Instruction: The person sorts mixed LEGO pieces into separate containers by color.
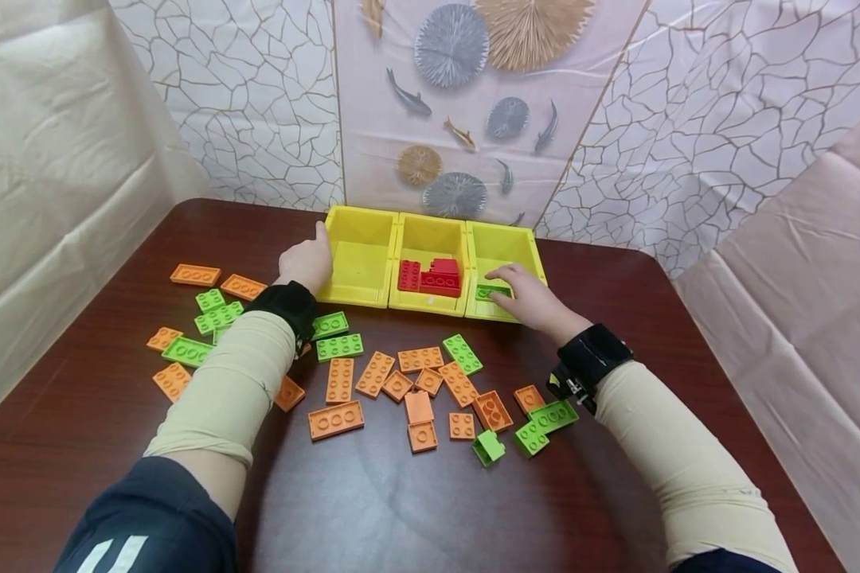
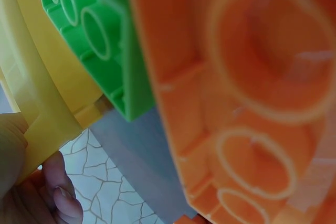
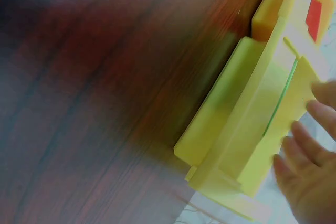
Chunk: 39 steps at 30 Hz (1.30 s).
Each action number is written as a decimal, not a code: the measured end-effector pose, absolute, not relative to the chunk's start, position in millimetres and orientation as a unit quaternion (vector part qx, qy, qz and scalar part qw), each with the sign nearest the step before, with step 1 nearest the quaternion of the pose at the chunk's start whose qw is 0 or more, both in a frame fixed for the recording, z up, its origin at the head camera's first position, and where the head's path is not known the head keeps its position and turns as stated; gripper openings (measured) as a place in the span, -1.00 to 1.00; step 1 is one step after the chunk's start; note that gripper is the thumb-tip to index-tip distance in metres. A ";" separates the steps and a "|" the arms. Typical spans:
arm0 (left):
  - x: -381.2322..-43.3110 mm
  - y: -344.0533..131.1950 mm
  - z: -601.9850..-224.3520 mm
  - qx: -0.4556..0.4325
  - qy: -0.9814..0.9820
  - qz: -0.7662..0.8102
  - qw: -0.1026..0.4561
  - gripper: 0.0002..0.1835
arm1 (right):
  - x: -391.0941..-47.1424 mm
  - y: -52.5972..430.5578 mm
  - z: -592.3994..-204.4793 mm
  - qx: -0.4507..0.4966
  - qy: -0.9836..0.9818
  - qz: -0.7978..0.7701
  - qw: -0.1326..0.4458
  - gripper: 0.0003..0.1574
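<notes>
A yellow three-part bin (image 1: pixel 358 296) stands at the back of the table. My left hand (image 1: pixel 306 261) grips its left rim; in the left wrist view the thumb and fingers lie on either side of the yellow edge (image 2: pixel 46 114). Over the right compartment is my right hand (image 1: pixel 533 300), fingers spread and bent a little, holding nothing. Just under these fingers a green toy brick (image 1: pixel 489 293) lies on the compartment floor. Several red bricks (image 1: pixel 440 280) sit in the middle compartment. In the right wrist view, the right hand (image 3: pixel 310 166) is beside the bin's wall.
Loose orange bricks (image 1: pixel 340 380) and green bricks (image 1: pixel 462 354) lie scattered in front of the bin. More green bricks (image 1: pixel 218 317) and orange bricks (image 1: pixel 195 274) are at the left, partly behind my left forearm. Patterned cloth (image 1: pixel 258 103) hangs behind the table.
</notes>
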State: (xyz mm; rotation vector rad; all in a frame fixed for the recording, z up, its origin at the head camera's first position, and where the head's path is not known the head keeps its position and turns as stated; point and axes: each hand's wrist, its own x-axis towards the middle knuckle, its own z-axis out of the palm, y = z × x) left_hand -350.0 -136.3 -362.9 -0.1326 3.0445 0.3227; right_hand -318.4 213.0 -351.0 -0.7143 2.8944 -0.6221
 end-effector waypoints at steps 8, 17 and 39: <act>-347.9 -136.5 -361.1 -0.036 0.993 0.106 0.037 -0.34 | -283.8 195.7 -352.2 -0.329 0.927 -0.174 0.055 -0.77; -346.7 -138.1 -362.4 -0.034 0.993 0.101 0.042 -0.37 | -267.4 174.1 -363.6 -0.340 0.934 -0.056 0.094 -0.81; -347.9 -137.1 -360.2 -0.031 0.993 0.111 0.040 -0.36 | -265.8 177.5 -365.7 -0.289 0.949 -0.067 0.102 -0.72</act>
